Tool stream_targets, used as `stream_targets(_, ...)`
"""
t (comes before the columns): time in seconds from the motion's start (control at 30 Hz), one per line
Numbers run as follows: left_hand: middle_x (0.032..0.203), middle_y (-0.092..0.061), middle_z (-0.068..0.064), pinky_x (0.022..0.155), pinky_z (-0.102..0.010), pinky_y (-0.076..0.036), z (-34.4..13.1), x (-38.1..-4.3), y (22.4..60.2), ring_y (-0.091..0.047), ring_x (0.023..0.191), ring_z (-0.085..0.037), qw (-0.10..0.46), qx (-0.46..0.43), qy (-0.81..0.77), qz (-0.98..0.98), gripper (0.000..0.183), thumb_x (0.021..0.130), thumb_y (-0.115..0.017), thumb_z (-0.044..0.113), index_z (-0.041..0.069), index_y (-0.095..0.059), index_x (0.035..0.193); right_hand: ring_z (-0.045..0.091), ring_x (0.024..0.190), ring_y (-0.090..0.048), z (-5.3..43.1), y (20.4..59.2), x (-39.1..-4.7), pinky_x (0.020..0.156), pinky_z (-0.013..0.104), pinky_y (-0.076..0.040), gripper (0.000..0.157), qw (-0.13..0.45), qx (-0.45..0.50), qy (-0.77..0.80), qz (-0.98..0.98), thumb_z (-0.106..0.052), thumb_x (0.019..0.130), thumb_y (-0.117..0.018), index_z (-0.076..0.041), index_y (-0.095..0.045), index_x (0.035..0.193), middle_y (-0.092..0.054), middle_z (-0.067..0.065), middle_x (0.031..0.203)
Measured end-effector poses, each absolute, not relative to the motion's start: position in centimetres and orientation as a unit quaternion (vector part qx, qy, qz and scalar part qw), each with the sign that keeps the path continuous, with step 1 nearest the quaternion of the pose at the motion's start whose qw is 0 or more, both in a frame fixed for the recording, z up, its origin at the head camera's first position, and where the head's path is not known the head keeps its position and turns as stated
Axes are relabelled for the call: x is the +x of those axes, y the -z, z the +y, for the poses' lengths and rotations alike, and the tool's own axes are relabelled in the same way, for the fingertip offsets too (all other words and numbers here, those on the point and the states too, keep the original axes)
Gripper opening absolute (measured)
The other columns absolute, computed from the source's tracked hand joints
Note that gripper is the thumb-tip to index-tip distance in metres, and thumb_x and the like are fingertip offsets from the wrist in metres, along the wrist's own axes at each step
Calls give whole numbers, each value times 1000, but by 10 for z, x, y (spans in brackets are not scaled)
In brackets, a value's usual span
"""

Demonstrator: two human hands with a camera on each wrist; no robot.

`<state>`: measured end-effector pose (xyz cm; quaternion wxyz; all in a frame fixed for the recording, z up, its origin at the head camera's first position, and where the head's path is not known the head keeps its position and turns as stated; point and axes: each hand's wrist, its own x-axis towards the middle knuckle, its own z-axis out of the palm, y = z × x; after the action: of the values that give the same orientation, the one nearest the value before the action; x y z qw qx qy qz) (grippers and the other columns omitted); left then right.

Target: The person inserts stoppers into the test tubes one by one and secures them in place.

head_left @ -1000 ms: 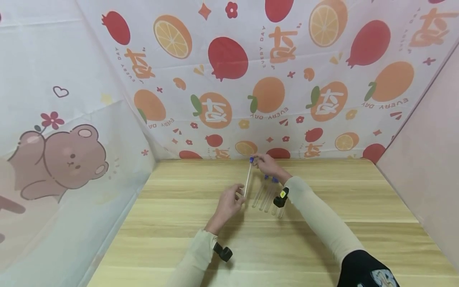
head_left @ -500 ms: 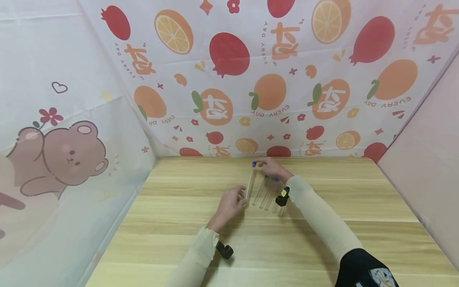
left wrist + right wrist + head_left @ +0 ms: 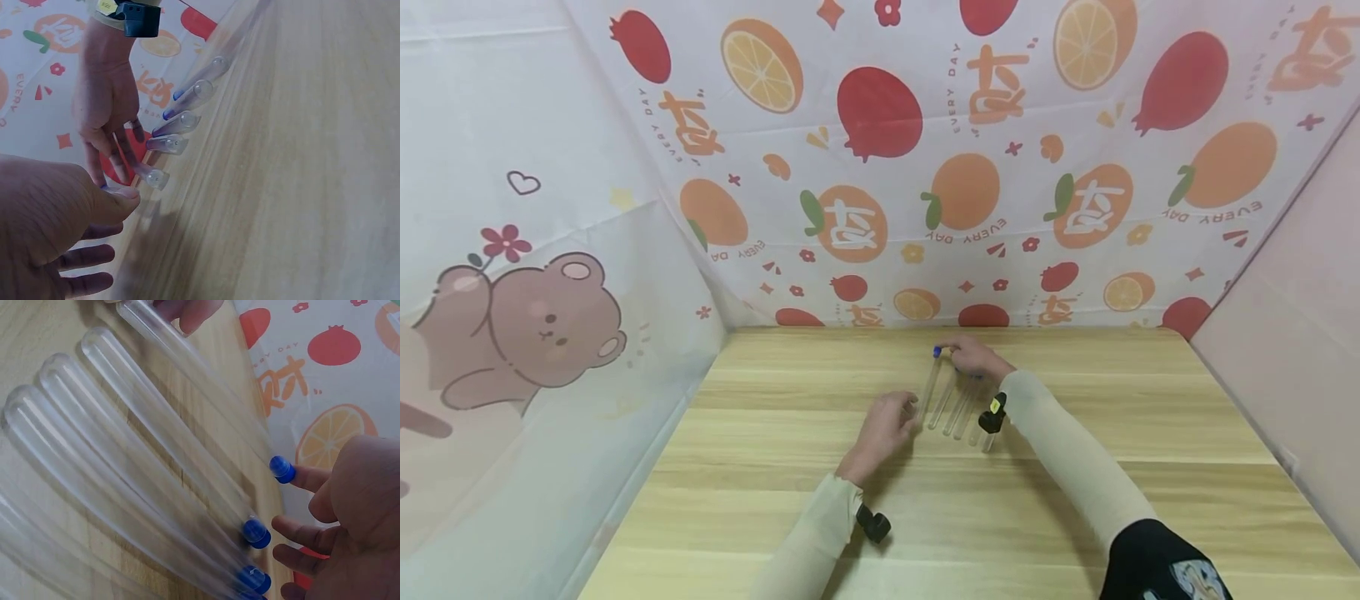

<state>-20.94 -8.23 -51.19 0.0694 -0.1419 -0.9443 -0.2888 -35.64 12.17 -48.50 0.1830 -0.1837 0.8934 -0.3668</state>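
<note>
A clear test tube with a blue cap (image 3: 937,352) lies at the left end of a row. My left hand (image 3: 886,429) pinches its rounded lower end between thumb and fingers; in the left wrist view the thumb (image 3: 122,199) hides most of that end. My right hand (image 3: 973,357) reaches over the caps. In the right wrist view its index fingertip touches the end tube's blue cap (image 3: 282,469), while the other fingers extend loosely and hold nothing. Several more capped test tubes (image 3: 957,417) lie side by side to the right, partly hidden under the right hand and wrist.
The tubes lie on a light wood-grain table (image 3: 760,467). A white fruit-print cloth (image 3: 745,150) hangs along its back edge, and a bear-print cloth (image 3: 557,333) covers the left side. A pale wall (image 3: 1285,350) stands at the right.
The right hand has let go of the end tube's cap and now pushes it with a fingertip. That tube has shifted right and nearer, closer to the row; the left hand has moved slightly right.
</note>
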Motion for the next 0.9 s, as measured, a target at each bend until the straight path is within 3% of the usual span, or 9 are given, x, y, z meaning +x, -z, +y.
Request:
stream_targets(0.07,109,-74,-14,96,-46,-55,-82,-209,513,-67,101,-29,75,-143,278,-947,34,87,-77,12,1,-67,117,8,49,-37,122,485,-356,45,22,-36,50,194,-171,368,893,-8,103,-35,-16,-50,150,-62,25,112)
stream_targets(0.23,115,-72,-15,100,-47,-52,-82,-209,514,-65,109,-32,74,-136,261,-953,32,86,-78,14,3,-68,115,9,50,-40,123,486,-356,48,25,-40,53,191,-170,354,900,-6,99,-36,-15,-51,149,-63,23,127)
stream_targets(0.37,114,-72,-15,99,-47,-52,-81,-209,515,-64,108,-32,82,-137,253,-954,30,86,-79,13,3,-69,112,24,78,-56,124,486,-354,79,46,-50,56,164,-179,327,913,-5,94,-38,-13,-54,147,-56,25,144)
stream_targets(0.43,113,-71,-15,99,-47,-52,-81,-209,515,-64,108,-32,85,-139,250,-955,29,85,-79,13,3,-70,110,32,100,-59,124,486,-353,101,60,-44,56,155,-179,314,919,-5,93,-39,-14,-55,146,-52,24,150)
stream_targets(0.47,113,-71,-16,98,-48,-52,-80,-209,515,-63,107,-32,87,-140,249,-954,27,85,-79,13,3,-70,109,37,106,-58,124,486,-353,104,65,-40,56,155,-178,311,921,-5,93,-39,-14,-55,146,-49,24,153)
stream_targets(0.6,114,-69,-17,98,-48,-51,-79,-209,515,-62,107,-33,89,-141,252,-953,24,86,-79,13,4,-70,106,42,119,-57,125,487,-353,109,71,-36,57,149,-176,294,928,-6,91,-41,-15,-56,145,-50,21,153)
stream_targets(0.9,117,-68,-17,98,-48,-51,-78,-210,516,-61,107,-32,85,-139,248,-955,24,87,-78,16,5,-70,107,43,142,-44,126,493,-353,114,74,-27,55,137,-173,280,934,-10,91,-42,-16,-59,143,-49,20,154)
